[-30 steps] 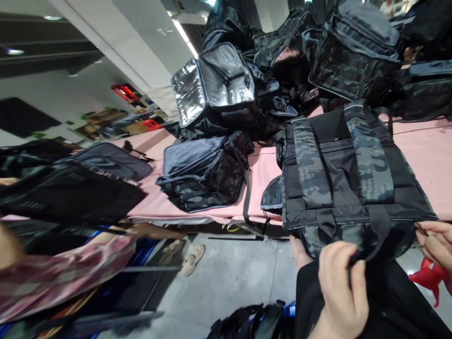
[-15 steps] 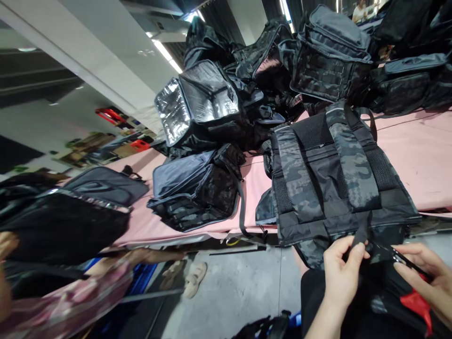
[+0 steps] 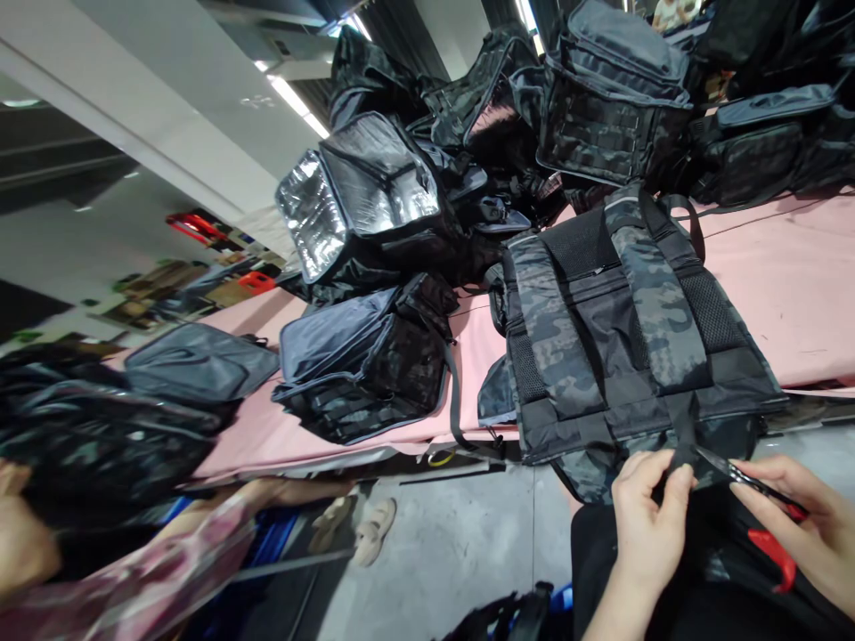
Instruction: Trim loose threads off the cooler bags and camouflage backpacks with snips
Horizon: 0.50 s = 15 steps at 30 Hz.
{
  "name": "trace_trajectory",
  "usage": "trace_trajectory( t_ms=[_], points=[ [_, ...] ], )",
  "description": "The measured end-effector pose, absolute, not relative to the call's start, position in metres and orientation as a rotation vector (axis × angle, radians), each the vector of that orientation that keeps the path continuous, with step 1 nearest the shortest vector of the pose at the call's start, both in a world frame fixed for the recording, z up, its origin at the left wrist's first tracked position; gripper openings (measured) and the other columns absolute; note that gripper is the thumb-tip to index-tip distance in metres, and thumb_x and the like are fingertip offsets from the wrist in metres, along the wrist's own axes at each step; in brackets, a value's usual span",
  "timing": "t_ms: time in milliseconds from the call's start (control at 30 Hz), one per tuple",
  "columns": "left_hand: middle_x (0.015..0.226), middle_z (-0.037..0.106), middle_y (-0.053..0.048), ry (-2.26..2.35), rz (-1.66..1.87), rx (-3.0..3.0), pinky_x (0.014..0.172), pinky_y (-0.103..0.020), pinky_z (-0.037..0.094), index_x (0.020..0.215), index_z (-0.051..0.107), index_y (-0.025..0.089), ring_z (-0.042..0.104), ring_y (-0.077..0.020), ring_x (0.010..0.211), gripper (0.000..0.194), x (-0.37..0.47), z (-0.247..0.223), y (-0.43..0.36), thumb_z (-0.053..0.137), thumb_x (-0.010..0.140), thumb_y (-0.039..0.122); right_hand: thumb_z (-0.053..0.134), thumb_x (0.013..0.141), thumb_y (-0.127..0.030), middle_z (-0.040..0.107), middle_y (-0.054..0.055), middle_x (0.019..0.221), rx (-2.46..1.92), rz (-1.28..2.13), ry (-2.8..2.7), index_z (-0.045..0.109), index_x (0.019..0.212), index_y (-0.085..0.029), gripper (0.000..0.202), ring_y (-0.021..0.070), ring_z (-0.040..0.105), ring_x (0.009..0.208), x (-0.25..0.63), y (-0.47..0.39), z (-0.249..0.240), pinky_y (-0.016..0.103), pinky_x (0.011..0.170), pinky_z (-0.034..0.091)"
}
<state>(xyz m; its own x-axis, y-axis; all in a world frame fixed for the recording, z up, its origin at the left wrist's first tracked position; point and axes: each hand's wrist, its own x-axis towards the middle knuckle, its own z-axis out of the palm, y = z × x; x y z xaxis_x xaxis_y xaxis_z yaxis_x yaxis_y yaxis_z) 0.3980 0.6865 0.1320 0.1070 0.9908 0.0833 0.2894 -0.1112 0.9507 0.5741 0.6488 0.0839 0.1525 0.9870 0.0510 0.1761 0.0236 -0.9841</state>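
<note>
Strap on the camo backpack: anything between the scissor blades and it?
Nothing visible. The left hand pinches the black strap at the lower edge of the camo backpack, and the red-handled scissors in the right hand already have their blade tips at the strap, just right of the thumb.

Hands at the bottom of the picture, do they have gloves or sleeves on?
No gloves. Both the left hand and the right hand are bare, with no rings or watch that show. The left forearm that shows is bare too, with no sleeve. The right wrist runs out of the picture, so a sleeve there cannot be told. Fingernails look short and plain.
</note>
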Motion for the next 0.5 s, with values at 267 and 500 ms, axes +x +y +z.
trace_trajectory(
  t_ms=[267,500],
  points=[
    [0.076,0.061,-0.003,1.564,1.288,1.982,0.065,-0.025,0.046,0.080,0.060,0.018,0.059,-0.0143,0.071,0.012,0.410,0.119,0.674,0.055,0.081,0.007,0.063,0.084,-0.055,0.061,0.001,0.085,-1.417,1.233,-1.077,0.060,0.109,-0.024,0.039,0.0173,0.061,0.080,0.569,0.664,0.080,0.020,0.063,0.051],
    [0.075,0.061,-0.004,1.585,1.376,2.208,0.061,-0.025,0.045,0.081,0.062,0.018,0.058,-0.0140,0.067,0.016,0.412,0.110,0.670,0.054,0.081,0.005,0.073,0.078,-0.052,0.046,-0.002,0.068,-1.288,1.434,-0.994,0.056,0.077,-0.018,0.038,0.0107,0.044,0.060,0.543,0.692,0.084,0.020,0.051,0.040]
  ],
)
